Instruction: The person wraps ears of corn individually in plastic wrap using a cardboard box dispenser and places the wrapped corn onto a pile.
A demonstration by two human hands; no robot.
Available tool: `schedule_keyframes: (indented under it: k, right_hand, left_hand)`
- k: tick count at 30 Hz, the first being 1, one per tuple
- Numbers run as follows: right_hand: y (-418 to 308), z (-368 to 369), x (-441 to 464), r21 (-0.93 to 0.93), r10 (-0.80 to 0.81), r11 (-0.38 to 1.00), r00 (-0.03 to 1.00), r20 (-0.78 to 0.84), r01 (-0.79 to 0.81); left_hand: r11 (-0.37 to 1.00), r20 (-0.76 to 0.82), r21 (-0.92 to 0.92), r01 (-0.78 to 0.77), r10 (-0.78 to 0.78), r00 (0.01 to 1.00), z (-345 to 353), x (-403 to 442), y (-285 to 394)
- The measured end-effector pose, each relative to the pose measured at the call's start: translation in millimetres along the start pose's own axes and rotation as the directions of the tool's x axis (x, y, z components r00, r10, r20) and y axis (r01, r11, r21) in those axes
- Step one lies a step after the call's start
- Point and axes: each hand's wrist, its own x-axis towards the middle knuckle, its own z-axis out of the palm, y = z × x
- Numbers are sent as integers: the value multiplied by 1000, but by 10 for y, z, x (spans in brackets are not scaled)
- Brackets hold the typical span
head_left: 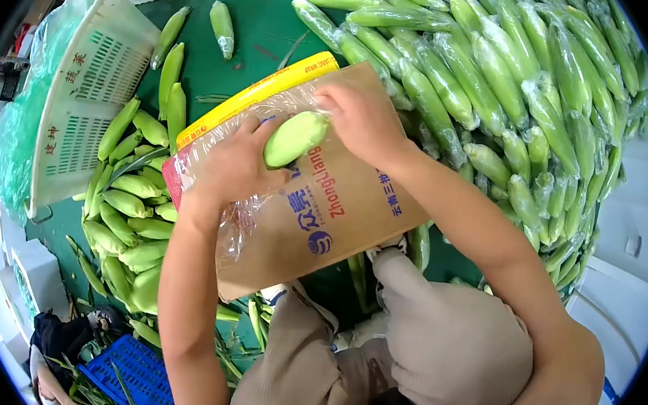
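Observation:
An ear of corn (295,139), pale green, lies on a printed cardboard box (369,206) in front of me. My left hand (237,161) grips its lower left end, with the thumb below it and the fingers above. At the corn's upper right end, my right hand (364,122) has its fingers curled in a pinch on clear plastic film. That film (239,230) stretches over the left part of the cardboard, wrinkled and shiny. Behind it, along the far edge of the cardboard, lies a yellow cling-film box (260,91).
A big heap of film-wrapped corn (479,70) fills the right. Unwrapped corn (129,206) is piled at left beside a tipped white basket (93,93). A blue crate (131,374) stands at lower left. Several loose ears lie on the green floor (266,15).

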Motion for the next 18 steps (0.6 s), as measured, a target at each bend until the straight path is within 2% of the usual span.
schedule_keyframes:
  k: [2,5,6,9,10,13,14,15,16,17,18]
  right_hand:
    - [-85,29,223,-54,68,997,985,161,-60]
    - [174,386,344,20,153,987,959,241,-162]
    - [156,404,365,53,161,982,955,250,-179]
    - [67,451,227,54,120,991,988,99,-126]
    - [65,439,235,183,240,946,956,168,-269]
    - [106,303,87,410,105,903,992,77,-127]
    - [22,239,46,181,-77,982,988,137,52]
    - [-118,128,19,-43,-245,964,938,244,263]
    - [-247,95,-63,-233,-359,856,855,376,461]
    - [-242,206,-101,-255,-326,869,878,351,424]
    - [-213,286,-74,-270,-306,875,891,337,402]
  left_hand:
    - [999,71,21,-38,36,997,-74,44,28]
    - [992,-79,116,53,-44,996,112,-4,83]
    - [946,-247,324,0,84,965,242,-105,199]
    - [922,-472,382,58,141,871,487,-193,432]
    - [937,-430,336,100,58,901,525,-174,384]
    - [972,-335,171,159,-95,938,431,-76,305]
    - [969,-319,188,162,-96,943,411,-80,293]
    - [975,-383,200,99,-16,924,410,-59,217]
    - [976,-426,216,34,63,902,459,-88,128]
    - [967,-468,251,-48,165,868,427,-56,55]
    - [988,-420,127,-93,138,897,350,-61,-48]
